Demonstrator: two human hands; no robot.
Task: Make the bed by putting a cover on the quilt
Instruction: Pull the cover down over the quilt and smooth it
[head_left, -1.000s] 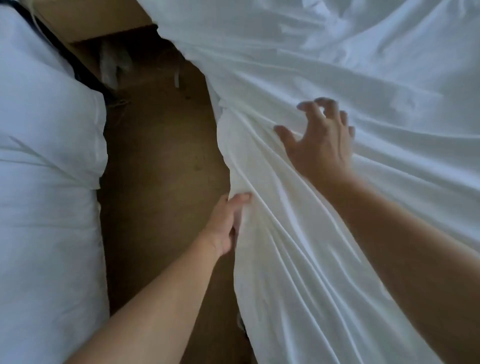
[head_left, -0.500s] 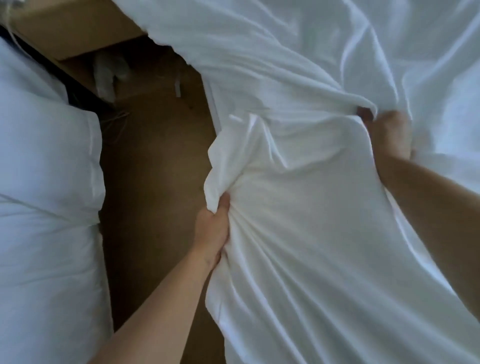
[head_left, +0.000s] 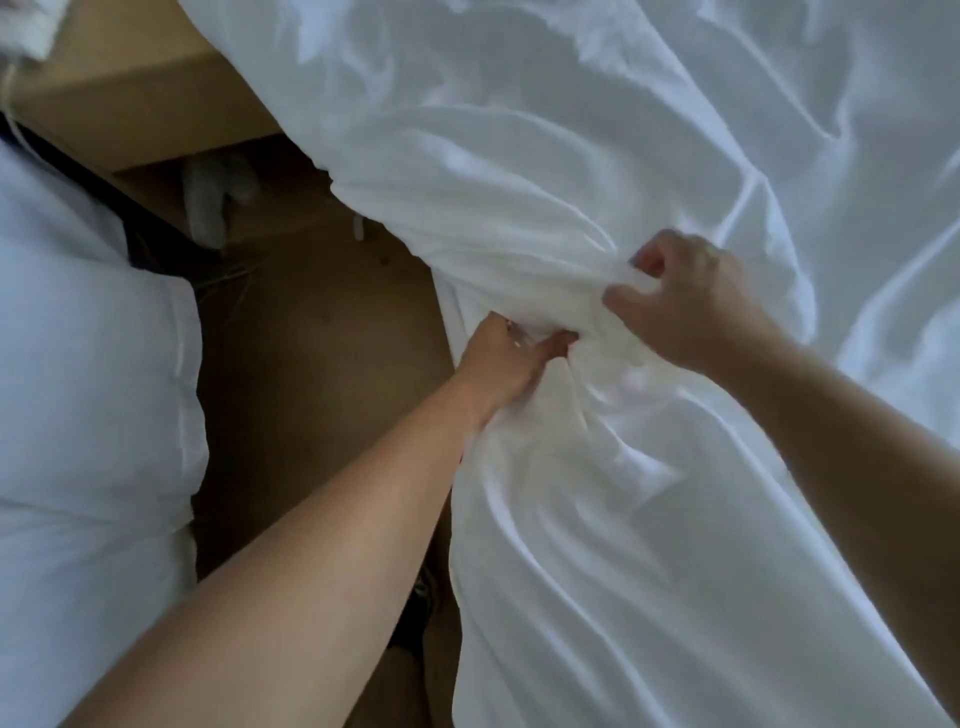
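While both the left hand and right hand clutch bunched white cover in curled fingers, gathering evenly toward the corner would probably work best.

Soft, cool daylight falls on the white cover. It is brightest toward the upper right, where the folds take a pale sheen and lose detail. The floor lies dim and brown in shadow. The whole picture is slightly soft, and the right hand is smeared by motion blur. Near the edges, shapes stretch and bend.
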